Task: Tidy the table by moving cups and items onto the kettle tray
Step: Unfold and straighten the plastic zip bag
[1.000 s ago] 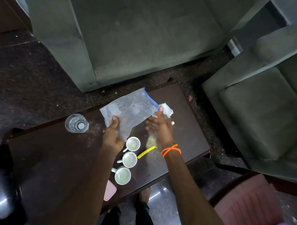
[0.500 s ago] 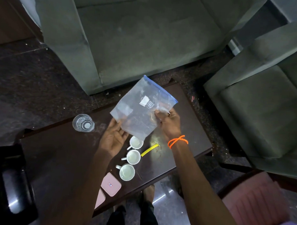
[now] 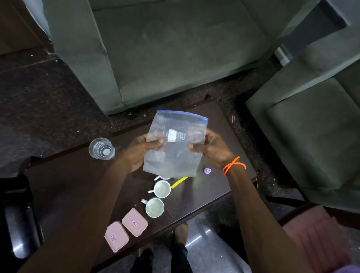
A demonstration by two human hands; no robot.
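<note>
I hold a clear zip bag with a blue seal upright above the dark wooden table. My left hand pinches its left edge and my right hand pinches its right edge. Below the bag stand white cups in a row: one, another, and a third mostly hidden behind the bag's bottom edge. A yellow strip lies beside the cups. Two pink lidded boxes sit at the table's near edge. No kettle tray is in view.
A clear glass stands on the table to the left. A small purple cap lies near my right wrist. A grey sofa is beyond the table, a grey armchair to the right, a pink seat at lower right.
The bag was lifted off the table and turned upright, seal on top. My left hand moved from under it to pinch its left edge. The purple cap is now uncovered.
</note>
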